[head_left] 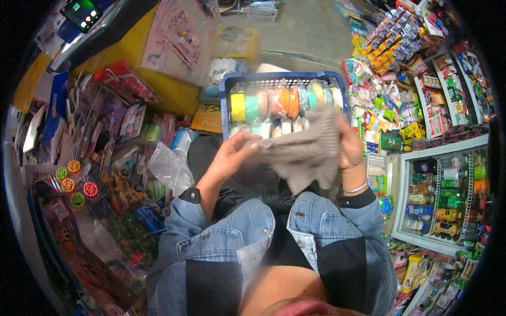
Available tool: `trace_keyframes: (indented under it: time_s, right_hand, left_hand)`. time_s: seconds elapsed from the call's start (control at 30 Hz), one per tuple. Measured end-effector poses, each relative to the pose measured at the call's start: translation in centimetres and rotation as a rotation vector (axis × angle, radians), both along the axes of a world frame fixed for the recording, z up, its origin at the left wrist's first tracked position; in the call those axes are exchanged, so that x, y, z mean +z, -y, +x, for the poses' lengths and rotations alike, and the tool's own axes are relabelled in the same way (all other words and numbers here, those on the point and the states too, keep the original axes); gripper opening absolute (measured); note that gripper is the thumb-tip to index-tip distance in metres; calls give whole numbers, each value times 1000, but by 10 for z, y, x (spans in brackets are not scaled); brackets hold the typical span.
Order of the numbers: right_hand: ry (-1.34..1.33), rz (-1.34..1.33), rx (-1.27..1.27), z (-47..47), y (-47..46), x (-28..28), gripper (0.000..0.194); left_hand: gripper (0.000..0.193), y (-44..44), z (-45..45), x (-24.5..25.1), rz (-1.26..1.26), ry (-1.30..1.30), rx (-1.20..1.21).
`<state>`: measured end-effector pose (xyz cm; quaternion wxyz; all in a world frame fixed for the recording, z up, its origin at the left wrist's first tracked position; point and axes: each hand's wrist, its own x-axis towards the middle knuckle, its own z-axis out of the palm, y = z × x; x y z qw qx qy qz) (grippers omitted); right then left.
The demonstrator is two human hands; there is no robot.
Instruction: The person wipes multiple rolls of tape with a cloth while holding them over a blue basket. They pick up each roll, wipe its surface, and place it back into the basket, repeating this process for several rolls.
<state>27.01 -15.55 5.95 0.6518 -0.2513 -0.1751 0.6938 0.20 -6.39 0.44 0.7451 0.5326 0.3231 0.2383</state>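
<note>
A grey-brown ribbed cloth is stretched between my two hands, blurred in places. My left hand pinches one corner between thumb and fingers. At the other side my right hand, with a silver bangle on its wrist, grips the cloth's edge; its fingertips are partly hidden. Just beyond the cloth stands a blue plastic basket. Rolls of coloured tape or ribbon in clear wrap fill it, among them a yellow roll and an orange roll. The cloth covers the basket's near right part.
Packed snack shelves and a glass-door drinks fridge line the right. On the left lie crowded small goods, several toy wheels and a crumpled clear plastic bag. A phone glows at upper left. Grey floor shows ahead.
</note>
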Motion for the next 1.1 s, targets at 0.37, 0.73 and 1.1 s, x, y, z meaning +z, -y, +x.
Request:
trace_keyframes:
  time_s: [0.37, 0.73, 1.1]
  right_hand:
    - [1334, 212, -8, -24, 22, -57, 41]
    - [2687, 440, -259, -27, -37, -3, 20]
    - [2659, 498, -87, -51, -40, -35, 14]
  left_hand:
    - [24, -26, -15, -31, 799, -417, 433]
    - [33, 0, 36, -39, 1338, -691, 134]
    - [43, 9, 61, -56, 1387, -860, -96]
